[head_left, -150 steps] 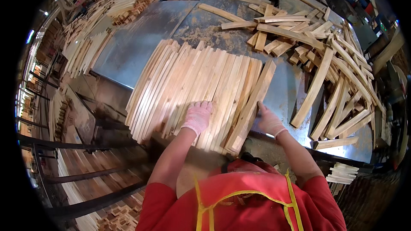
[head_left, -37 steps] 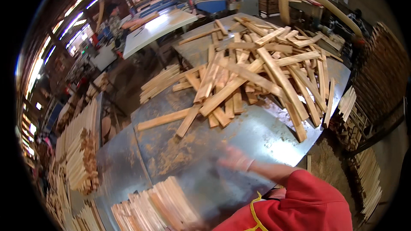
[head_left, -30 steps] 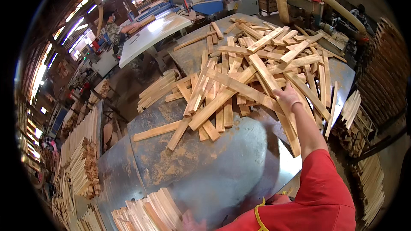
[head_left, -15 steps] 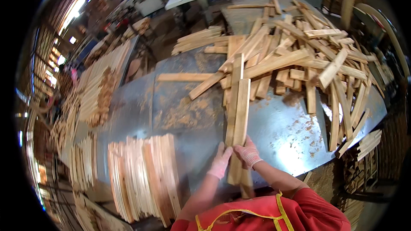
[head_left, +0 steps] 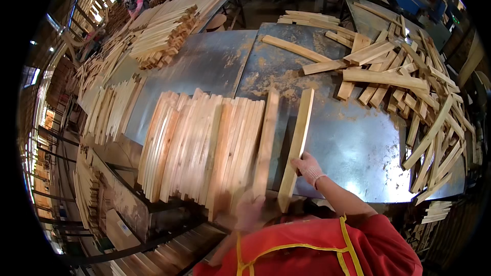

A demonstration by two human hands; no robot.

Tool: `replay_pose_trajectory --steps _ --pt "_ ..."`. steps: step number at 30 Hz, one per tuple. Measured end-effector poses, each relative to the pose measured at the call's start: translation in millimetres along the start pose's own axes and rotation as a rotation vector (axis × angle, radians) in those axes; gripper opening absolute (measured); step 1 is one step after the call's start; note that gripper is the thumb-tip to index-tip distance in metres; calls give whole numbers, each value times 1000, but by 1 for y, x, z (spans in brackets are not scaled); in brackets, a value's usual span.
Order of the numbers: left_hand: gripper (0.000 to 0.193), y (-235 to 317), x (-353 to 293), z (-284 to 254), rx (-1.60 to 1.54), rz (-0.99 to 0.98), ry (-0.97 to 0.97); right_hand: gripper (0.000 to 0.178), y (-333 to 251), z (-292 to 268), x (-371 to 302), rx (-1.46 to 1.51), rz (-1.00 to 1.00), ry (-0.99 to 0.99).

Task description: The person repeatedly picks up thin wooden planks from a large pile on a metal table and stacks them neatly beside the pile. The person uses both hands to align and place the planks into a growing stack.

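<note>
My right hand (head_left: 308, 168), in a pale knitted glove, grips a pale wooden slat (head_left: 297, 145) near its lower half, thumb across its face. This slat points away from me, raised at a tilt over the metal table. My left hand (head_left: 249, 208), smeared by motion, is closed at the near end of a second wooden slat (head_left: 266, 140). That slat is slightly blurred too and stands just right of a row of slats (head_left: 204, 145) set side by side. A gap separates the two held slats.
A loose heap of wooden pieces (head_left: 409, 79) covers the table's right side. Sawdust lies on the metal tabletop (head_left: 337, 138). More stacked slats (head_left: 166, 36) stand at the far left, with a shorter row (head_left: 113, 107) nearer. Another person (head_left: 134, 4) is in the far left background.
The two slats, previously together in both hands, are now apart, one per hand. The left hand has moved left to the row. The view has swung left, bringing the row nearer the middle.
</note>
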State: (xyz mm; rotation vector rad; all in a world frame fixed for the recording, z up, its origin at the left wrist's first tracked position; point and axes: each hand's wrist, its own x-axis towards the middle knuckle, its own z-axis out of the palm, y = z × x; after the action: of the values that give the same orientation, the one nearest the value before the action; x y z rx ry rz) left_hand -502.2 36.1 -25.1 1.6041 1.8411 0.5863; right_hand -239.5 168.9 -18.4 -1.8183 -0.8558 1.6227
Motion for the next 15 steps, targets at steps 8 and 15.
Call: replay_pose_trajectory --steps 8,15 --pt "62 42 6 -37 453 348 221 44 10 106 27 -1297 -818 -490" --pt "61 54 33 -4 694 284 228 75 -18 -48 3 -159 -310 -206"
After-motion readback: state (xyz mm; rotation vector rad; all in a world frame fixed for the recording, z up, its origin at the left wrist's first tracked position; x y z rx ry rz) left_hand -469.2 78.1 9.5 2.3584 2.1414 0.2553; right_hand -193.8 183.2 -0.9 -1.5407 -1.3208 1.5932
